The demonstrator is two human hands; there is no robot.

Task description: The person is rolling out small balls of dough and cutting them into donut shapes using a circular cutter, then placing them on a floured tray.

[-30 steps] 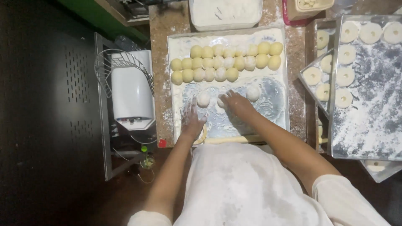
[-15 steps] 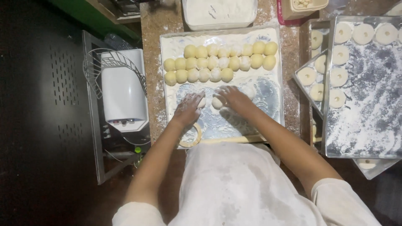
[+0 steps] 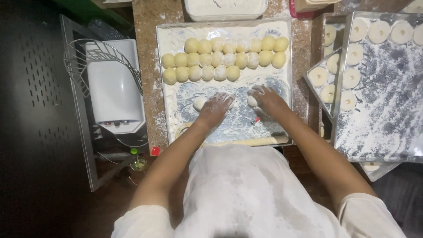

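Observation:
A floured metal tray (image 3: 167,88) lies in front of me with several yellow dough balls (image 3: 220,59) in rows along its far half. My left hand (image 3: 216,108) lies flat on the floured surface, its palm over a piece of dough, with a loose dough ball (image 3: 199,103) just to its left. My right hand (image 3: 266,99) is cupped over another dough ball (image 3: 252,101) near the tray's right side. A wooden rolling pin (image 3: 251,141) lies along the tray's near edge.
A second floured tray (image 3: 387,105) at the right holds ring-shaped dough pieces (image 3: 352,77). A white tub of flour (image 3: 227,9) stands beyond the main tray. A white machine with a wire guard (image 3: 112,83) stands at the left on a metal frame.
Both hands have shifted on the floured tray while rolling dough under the palms. The view has drifted, so the trays sit differently in the picture.

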